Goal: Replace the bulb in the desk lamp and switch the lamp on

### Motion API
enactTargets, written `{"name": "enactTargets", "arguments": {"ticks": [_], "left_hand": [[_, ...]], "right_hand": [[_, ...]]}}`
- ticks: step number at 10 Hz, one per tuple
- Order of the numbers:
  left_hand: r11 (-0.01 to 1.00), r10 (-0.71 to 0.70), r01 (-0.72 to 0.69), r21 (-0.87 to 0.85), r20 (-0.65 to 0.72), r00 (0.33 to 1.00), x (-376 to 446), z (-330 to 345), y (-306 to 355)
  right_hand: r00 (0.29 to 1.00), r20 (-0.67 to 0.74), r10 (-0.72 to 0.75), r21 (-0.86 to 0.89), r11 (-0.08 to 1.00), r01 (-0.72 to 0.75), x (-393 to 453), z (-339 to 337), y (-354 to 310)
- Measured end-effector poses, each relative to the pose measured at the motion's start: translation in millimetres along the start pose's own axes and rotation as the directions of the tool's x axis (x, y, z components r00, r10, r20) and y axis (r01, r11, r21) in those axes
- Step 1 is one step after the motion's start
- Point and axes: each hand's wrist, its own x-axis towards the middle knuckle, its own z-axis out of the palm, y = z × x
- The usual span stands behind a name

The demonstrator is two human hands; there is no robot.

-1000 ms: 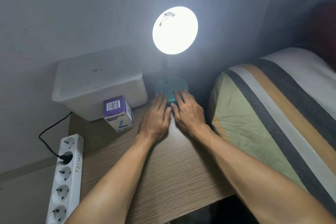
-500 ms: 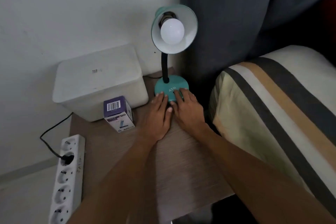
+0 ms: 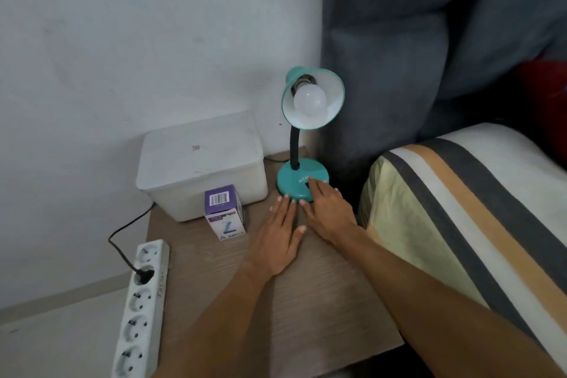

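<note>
**Q:** Head view. What does the figure show of the lamp?

**A:** The desk lamp (image 3: 302,144) stands at the back of the bedside table (image 3: 306,310), between the white storage box (image 3: 201,166) and the bed (image 3: 460,209). A white bulb (image 3: 309,100) sits in its shade, unlit. A purple bulb carton (image 3: 225,212) stands upright just in front of the storage box.

**Q:** And your hands?

**A:** My left hand (image 3: 280,239) lies flat on the table, fingers spread and holding nothing, its fingertips just at the rim of the lamp base. My right hand (image 3: 328,212) is likewise flat and empty, with its forefinger reaching onto the base near the dark switch.

**Q:** Which step is in hand?

**A:** I judge it the switching: the lamp is dark, and the bulb, I judge, is yet to be exchanged. The next move calls for lifting one hand to the shade, steadying it, and unscrewing the bulb gently.

**Q:** Power?

**A:** A black plug sits in the power strip (image 3: 139,304).
</note>
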Motion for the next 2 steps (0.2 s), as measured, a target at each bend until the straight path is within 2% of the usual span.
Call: {"name": "enactTargets", "arguments": {"ticks": [2], "left_hand": [[0.993,-0.053,0.055,-0.1,0.021,0.998,-71,-9,8]], "right_hand": [[0.998,0.051,0.029,0.041,0.999,-0.031,-54,-26,-6]]}}
